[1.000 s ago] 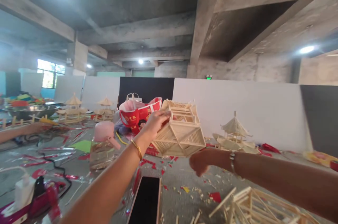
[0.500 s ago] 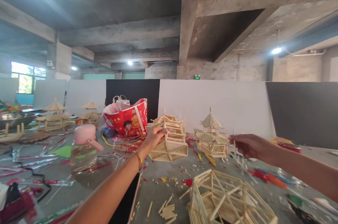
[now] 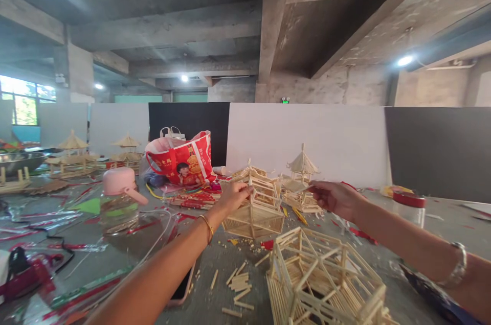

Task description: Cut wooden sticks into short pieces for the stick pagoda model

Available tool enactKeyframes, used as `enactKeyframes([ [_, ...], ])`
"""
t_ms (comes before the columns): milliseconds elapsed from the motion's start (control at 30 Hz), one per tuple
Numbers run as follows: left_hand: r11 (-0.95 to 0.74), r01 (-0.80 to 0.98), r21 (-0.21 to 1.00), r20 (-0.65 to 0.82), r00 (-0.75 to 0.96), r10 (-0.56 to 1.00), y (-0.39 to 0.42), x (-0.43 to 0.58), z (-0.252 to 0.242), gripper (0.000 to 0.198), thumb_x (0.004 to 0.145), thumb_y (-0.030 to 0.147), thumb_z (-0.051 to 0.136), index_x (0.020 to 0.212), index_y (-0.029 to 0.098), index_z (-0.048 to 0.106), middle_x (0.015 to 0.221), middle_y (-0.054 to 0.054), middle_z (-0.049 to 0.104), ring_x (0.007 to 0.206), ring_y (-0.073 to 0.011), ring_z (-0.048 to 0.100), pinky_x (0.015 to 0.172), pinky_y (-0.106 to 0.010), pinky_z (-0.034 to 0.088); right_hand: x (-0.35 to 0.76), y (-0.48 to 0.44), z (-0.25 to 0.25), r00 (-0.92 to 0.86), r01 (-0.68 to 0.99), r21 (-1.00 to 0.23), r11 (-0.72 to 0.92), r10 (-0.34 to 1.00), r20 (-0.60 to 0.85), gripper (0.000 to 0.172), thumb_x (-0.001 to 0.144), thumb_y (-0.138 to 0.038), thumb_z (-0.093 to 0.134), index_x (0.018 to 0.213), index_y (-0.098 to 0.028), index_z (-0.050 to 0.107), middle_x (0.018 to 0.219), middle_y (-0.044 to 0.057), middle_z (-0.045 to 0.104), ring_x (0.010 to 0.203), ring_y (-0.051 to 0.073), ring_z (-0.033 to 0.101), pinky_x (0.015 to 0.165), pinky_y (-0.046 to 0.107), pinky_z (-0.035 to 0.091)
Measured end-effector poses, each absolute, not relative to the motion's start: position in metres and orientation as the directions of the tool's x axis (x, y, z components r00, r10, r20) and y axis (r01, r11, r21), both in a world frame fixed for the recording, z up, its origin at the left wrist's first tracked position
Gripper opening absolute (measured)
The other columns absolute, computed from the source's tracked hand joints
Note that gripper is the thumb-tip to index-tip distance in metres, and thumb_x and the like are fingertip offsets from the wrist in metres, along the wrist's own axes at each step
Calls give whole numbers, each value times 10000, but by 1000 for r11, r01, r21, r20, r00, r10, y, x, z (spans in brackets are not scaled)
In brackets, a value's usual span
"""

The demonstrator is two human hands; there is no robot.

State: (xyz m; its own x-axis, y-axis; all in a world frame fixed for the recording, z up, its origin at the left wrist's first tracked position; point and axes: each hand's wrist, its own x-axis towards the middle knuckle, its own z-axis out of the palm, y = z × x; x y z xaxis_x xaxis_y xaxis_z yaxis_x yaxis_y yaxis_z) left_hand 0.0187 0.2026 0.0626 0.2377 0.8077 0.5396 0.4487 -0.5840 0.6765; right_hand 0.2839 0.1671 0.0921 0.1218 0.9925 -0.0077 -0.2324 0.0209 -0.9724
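My left hand [image 3: 235, 198] has its fingers closed at the upper tier of a small pavilion model [image 3: 253, 220] built from thin wooden sticks. The model is tilted, with its slatted underside toward me. To the right, my right hand [image 3: 334, 197] pinches a thin pale stick [image 3: 306, 189] that points left; its exact kind is hard to make out. Just behind that stick stands a second pavilion model [image 3: 303, 166] with a pointed roof. Nearest to me is an open stick frame [image 3: 326, 274] on a slatted base, touched by neither hand.
Short cut sticks [image 3: 240, 281] lie on the grey table [image 3: 215, 309]. A phone [image 3: 182, 286] is partly under my left forearm. A pink-lidded bottle [image 3: 119, 207] and a red bag [image 3: 187, 159] stand left. A red-lidded jar [image 3: 408, 207] stands right. Plastic wrappers litter the left side.
My right hand has moved left, toward the models, and the stick in it has turned from upright to nearly level. My left hand stays on the pavilion model. The view has shifted slightly.
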Motion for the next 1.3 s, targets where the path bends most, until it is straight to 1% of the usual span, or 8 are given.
enactKeyframes([
  [67,-600,446,664,544,264,797,202,19,62,379,756,452,480,608,131,617,533,2,523,562,-133,465,523,-234,319,279,168,93,137,-249,-968,34,991,-1,132,829,-67,471,720,-100,538,582,17,609,410,55,510,359,132,396],
  [233,-625,447,640,555,293,778,199,19,62,376,761,443,464,608,131,607,527,9,495,542,-120,440,518,-232,297,270,173,94,165,-262,-962,72,986,29,87,825,-57,484,787,-86,557,631,7,630,460,71,557,373,135,408],
  [400,-627,450,636,545,314,778,202,24,60,373,766,434,440,601,133,586,503,27,464,496,-101,410,507,-228,280,266,182,88,190,-244,-963,112,979,66,77,817,-60,504,782,-88,566,637,6,634,461,71,562,366,134,405],
  [633,-635,478,607,540,337,771,199,32,61,365,761,422,453,591,135,600,466,34,451,476,-98,405,492,-229,255,272,186,80,259,-195,-975,106,964,53,50,827,-80,518,819,-84,568,659,-16,608,483,51,551,388,119,410],
  [833,-661,519,543,575,344,742,191,33,63,374,766,422,447,548,141,564,434,49,372,454,-89,353,469,-231,218,272,182,76,277,-211,-971,113,959,51,53,819,-67,516,806,-86,563,663,1,622,494,72,568,378,134,410],
  [1000,-672,510,537,575,361,734,189,32,64,380,773,434,435,550,147,544,447,51,367,460,-89,352,473,-234,223,271,180,72,286,-245,-961,129,957,55,86,800,-59,519,750,-111,566,648,21,642,480,78,576,356,137,415],
  [1200,-676,518,524,569,378,730,184,33,65,386,778,438,425,533,153,516,445,51,360,463,-90,354,474,-233,219,272,178,70,295,-258,-954,150,953,70,80,796,-66,527,756,-121,570,658,19,648,475,74,575,360,130,429],
  [1300,-679,510,528,575,375,728,182,34,64,369,782,420,427,541,154,511,462,48,383,478,-91,367,477,-227,229,272,176,68,293,-261,-952,158,953,77,81,795,-63,525,762,-121,571,670,25,651,479,78,577,361,130,432],
])
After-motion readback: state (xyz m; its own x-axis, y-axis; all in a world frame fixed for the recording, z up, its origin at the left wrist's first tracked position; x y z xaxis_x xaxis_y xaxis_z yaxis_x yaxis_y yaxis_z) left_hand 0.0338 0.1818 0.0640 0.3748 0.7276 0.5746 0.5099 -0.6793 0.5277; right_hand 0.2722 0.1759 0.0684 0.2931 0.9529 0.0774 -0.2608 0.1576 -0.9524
